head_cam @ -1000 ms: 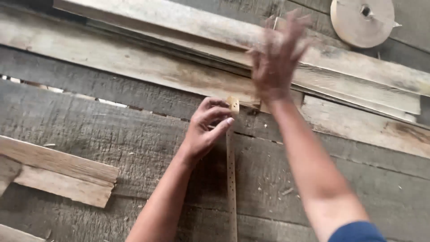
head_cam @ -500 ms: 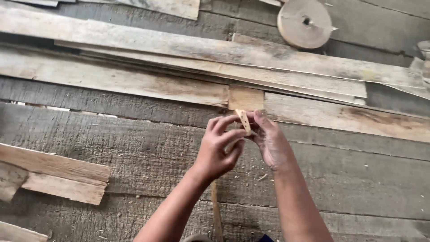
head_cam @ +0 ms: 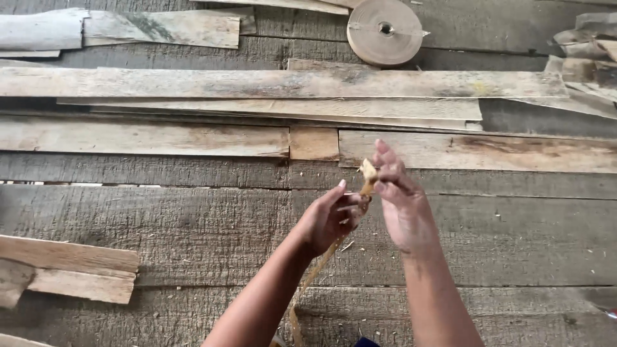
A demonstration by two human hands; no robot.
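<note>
Both hands are raised together over a floor of weathered grey planks (head_cam: 160, 231), at centre frame. The left hand (head_cam: 331, 218) is closed around a thin tan strip (head_cam: 367, 175), gripping it just below its upper end; the strip hangs down from that grip, passes beside the left forearm and leaves the frame at the near edge. The right hand (head_cam: 402, 205) pinches the strip's upper end between thumb and fingertips, touching the left hand's fingers. The tip of the strip stands slightly above both grips and looks frayed. Beyond the hands, several long pale boards (head_cam: 257, 83) lie side by side across the floor, running left to right. A short square block (head_cam: 313, 142) sits between two of these boards, just beyond the hands. At far centre a flat coiled roll (head_cam: 384, 31) of tan banding lies on the planks. At near left, two short offcuts (head_cam: 67, 270) lie stacked, well apart from the hands.
</note>
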